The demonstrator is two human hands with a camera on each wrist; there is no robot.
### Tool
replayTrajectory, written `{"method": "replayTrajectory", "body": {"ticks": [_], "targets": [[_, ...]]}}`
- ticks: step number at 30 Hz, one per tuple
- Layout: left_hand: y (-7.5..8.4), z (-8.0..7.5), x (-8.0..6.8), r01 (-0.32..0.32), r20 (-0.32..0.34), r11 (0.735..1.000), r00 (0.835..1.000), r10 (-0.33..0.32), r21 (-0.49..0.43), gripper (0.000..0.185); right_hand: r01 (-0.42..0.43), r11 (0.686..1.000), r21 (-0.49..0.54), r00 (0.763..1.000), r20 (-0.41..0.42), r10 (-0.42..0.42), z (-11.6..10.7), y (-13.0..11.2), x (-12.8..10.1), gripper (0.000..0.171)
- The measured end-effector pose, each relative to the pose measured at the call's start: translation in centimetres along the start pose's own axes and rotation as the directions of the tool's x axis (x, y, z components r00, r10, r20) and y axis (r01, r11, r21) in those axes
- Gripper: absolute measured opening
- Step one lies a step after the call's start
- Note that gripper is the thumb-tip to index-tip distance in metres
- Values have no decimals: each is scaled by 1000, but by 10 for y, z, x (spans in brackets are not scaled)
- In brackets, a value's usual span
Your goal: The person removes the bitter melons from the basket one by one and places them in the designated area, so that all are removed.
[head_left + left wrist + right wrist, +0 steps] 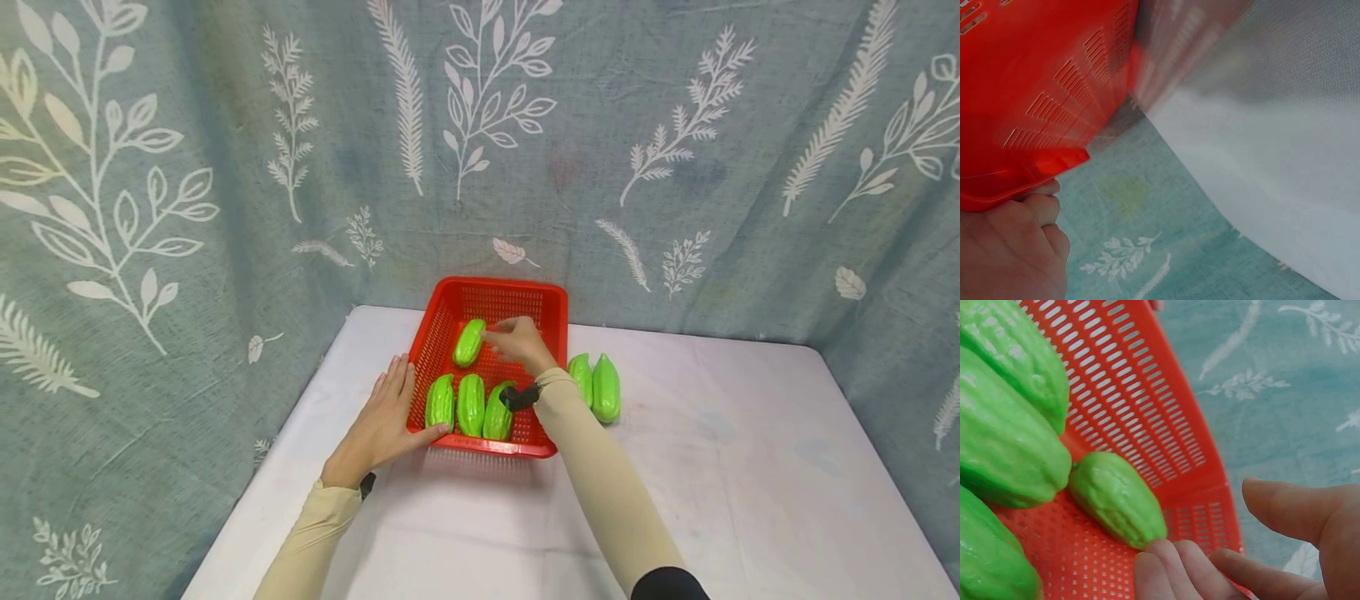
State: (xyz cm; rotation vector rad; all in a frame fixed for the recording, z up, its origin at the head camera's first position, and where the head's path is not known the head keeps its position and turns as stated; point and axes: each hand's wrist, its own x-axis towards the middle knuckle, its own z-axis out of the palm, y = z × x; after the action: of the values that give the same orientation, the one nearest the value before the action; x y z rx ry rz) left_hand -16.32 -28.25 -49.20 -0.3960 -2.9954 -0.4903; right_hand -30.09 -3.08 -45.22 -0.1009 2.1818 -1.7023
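A blue-grey cloth (675, 125) printed with white leaves hangs behind and to both sides of the table (750, 467), which is covered in a pale sheet. Near the table's far edge, left of its middle, sits a red slotted basket (551, 302).

The left hand (382, 421) lies flat against the basket's left wall with fingers straight, the thumb along the near left corner of the rim; it steadies the basket and grips nothing. The right hand (517, 340) reaches over the basket's far half, its fingertips touching the end of a green gourd (468, 342) that lies alone on the basket floor there. In the right wrist view the fingers are only loosely bent beside that gourd, thumb held apart, so the hand seems to touch it, not clasp it.

Three more gourds (470, 406) lie side by side along the basket's near wall, so four are inside. Two gourds (597, 387) lie on the table just beside the basket's right wall, touching each other.

Judging by this, the loading looks about two-thirds done: four gourds are in, the fourth seemingly just set down or being adjusted, and the pair on the table is left.
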Motion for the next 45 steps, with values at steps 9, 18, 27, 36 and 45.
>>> {"method": "replayTrajectory", "body": {"ticks": [9,18,27,36,45], "targets": [[0,-1,2,0,3,1000,1000,0,-1,127,-4,1000,-12,999,-39,3,8,9,9,59],[2,-2,4,-1,3,1000,1000,1,-3,126,-27,1000,-14,999,-35,26,10,8,10,63],[1,-1,4,-8,-6,1000,1000,8,13,126,-21,999,-47,999,-43,19,17,15,20,60],[0,2,1,0,-5,1000,1000,0,16,126,0,996,-94,997,-70,-6,26,20,23,64],[1,1,-2,0,-11,1000,1000,1,6,125,8,993,-119,997,-73,-17,35,21,25,63]]}}
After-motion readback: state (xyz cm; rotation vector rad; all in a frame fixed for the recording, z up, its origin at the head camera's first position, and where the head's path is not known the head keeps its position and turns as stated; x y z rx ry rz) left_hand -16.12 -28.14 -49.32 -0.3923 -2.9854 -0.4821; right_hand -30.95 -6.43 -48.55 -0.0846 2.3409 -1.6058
